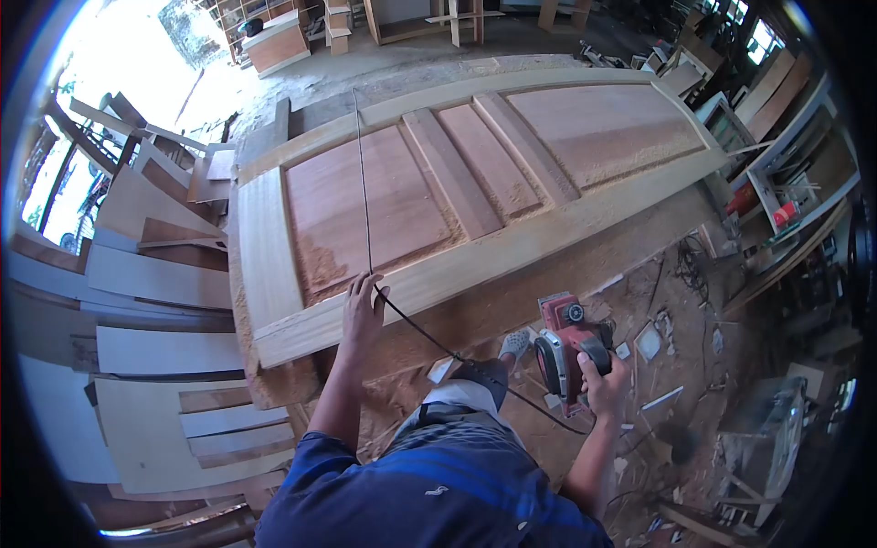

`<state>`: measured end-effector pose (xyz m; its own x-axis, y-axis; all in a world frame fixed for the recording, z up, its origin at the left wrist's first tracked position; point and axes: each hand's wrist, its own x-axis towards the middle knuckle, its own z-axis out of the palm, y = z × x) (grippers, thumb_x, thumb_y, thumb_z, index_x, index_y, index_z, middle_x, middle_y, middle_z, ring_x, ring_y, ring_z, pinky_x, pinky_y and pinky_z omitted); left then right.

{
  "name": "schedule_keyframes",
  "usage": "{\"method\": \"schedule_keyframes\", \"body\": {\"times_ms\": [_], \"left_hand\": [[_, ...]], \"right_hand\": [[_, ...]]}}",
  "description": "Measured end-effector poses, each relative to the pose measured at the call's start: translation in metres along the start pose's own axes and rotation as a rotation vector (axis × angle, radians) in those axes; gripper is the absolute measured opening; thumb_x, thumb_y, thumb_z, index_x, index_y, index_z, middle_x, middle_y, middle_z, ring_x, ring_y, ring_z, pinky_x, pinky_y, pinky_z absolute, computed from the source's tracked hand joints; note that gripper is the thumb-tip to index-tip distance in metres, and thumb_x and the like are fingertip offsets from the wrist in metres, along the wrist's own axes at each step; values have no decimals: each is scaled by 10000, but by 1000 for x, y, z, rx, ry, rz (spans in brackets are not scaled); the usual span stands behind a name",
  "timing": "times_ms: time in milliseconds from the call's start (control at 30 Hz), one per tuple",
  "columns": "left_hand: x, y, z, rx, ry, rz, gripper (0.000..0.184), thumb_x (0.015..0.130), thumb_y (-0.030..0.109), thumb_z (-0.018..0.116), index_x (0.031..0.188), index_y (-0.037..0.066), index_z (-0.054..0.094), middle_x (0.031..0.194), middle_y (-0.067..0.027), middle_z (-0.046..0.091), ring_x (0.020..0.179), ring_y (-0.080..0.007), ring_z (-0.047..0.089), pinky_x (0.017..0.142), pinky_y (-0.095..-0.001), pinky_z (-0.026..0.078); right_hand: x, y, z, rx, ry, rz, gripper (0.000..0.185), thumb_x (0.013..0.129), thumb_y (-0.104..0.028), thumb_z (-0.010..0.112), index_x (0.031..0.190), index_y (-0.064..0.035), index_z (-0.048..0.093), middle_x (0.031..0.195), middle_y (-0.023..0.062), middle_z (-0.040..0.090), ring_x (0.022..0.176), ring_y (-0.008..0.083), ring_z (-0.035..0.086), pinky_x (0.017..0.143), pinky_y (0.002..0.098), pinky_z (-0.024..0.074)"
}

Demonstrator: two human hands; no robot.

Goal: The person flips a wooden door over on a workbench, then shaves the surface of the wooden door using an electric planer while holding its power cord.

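Observation:
My right hand [605, 388] grips the rear handle of a red and black belt sander [574, 347], held off the right side of the bench above the littered floor. My left hand [364, 306] is at the near edge of a wooden panel door [365, 215], its fingers closed around a black power cord [416, 326]. The cord runs across the door from the far side, through my left hand, then down past my legs toward the sander. The door lies flat, with sawdust along its recessed panels.
The door rests on a dusty workbench [245, 315]. Boards and sheets [169, 352] are stacked on the left. Wood scraps [649, 342] litter the floor at right, near shelving and frames [776, 183]. Cabinet pieces [277, 44] stand at the back.

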<state>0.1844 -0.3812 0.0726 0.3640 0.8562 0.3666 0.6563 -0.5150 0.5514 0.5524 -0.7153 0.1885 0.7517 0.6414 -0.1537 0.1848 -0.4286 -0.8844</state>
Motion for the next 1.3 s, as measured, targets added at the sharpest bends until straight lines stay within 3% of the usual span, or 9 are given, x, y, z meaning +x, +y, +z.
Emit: {"method": "schedule_keyframes", "body": {"times_ms": [133,333,500,667,800,900,1033,1167,1300], "left_hand": [[-26,-25,-62,4,-18,-52,268,1072,181,718,1323,88,715,1266,-191,761,1261,-426,674,1067,-518,531],[-38,-50,-133,-84,6,27,270,1042,109,720,1310,76,732,1237,-198,776,1208,-425,706,1022,-507,561],[-55,-84,-178,-146,-6,58,298,1008,21,701,1300,71,735,1241,-214,771,1175,-433,721,1006,-508,574],[-93,-150,-236,-274,-95,-13,321,982,-32,678,1266,88,767,1185,-199,795,1129,-406,753,1011,-501,580],[-107,-226,-290,-438,-36,15,316,995,-20,661,1257,106,784,1084,-225,805,987,-406,781,912,-502,600],[-104,-262,-353,-405,-232,-152,315,1037,-10,623,1285,98,786,1170,-190,819,1124,-368,801,960,-449,622],[-103,-319,-396,-443,-170,-33,345,1045,21,573,1287,132,793,962,-286,769,856,-458,762,768,-538,575],[-85,-347,-448,-307,-275,-38,383,1068,57,536,1372,151,750,1067,-279,782,992,-487,756,847,-551,586],[-80,-376,-473,-338,-330,-91,380,1073,76,547,1385,167,743,1104,-274,780,1030,-484,753,877,-544,583]], "right_hand": [[-72,-6,35,35,5,76,375,959,-349,864,944,10,757,666,30,665,528,126,643,509,318,508],[-151,-28,75,70,-15,19,368,953,-349,872,938,0,756,677,19,667,529,108,631,503,303,502],[-212,-63,132,23,35,-101,404,909,-366,890,960,24,798,691,71,709,580,171,674,568,357,528],[-263,-85,226,-56,58,-216,359,914,-327,891,899,13,777,657,23,680,531,118,637,507,322,497],[-323,-144,319,-61,-19,-94,353,925,-323,878,904,15,778,659,26,672,526,113,634,487,322,495],[-357,-177,387,-7,-60,-10,353,929,-329,875,892,7,771,662,23,666,520,111,626,476,316,492],[-391,-213,470,24,-135,17,335,939,-325,869,928,-1,783,672,25,670,517,111,626,475,302,496],[-409,-245,517,41,-202,-30,379,929,-355,867,954,20,815,663,71,704,512,141,658,490,336,510],[-414,-276,564,-59,-259,-71,423,895,-385,877,969,27,814,760,159,749,715,241,759,673,427,594]]}}
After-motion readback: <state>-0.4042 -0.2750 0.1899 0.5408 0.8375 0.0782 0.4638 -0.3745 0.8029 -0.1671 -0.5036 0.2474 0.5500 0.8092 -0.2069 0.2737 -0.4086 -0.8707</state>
